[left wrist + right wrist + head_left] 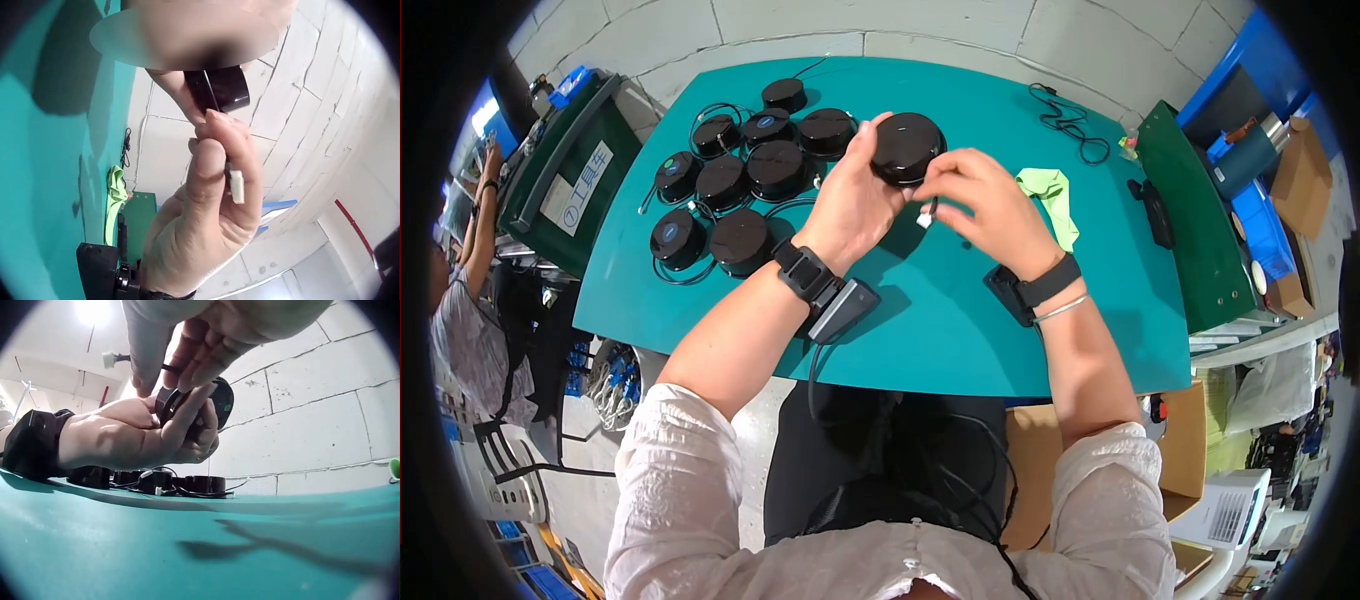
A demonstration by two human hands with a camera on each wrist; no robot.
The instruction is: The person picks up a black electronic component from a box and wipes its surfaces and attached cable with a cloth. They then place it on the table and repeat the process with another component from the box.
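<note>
A round black puck-shaped device [907,148] is raised above the green table, gripped by my left hand [855,205] around its side. My right hand [985,205] is at the device's near right edge, pinching its short black cable between thumb and fingers. A white connector [925,217] at the cable's end sticks out below those fingers; the left wrist view shows the connector [237,187] beside the thumb. In the right wrist view a small green mark [227,408] shows on the device's face.
Several similar black devices with cables [778,170] stand grouped on the table's left. A light green cloth [1052,200], a coiled black cable [1070,122] and a black object [1152,213] lie at the right. Green bins [1190,220] flank the table; a block wall [940,30] stands behind.
</note>
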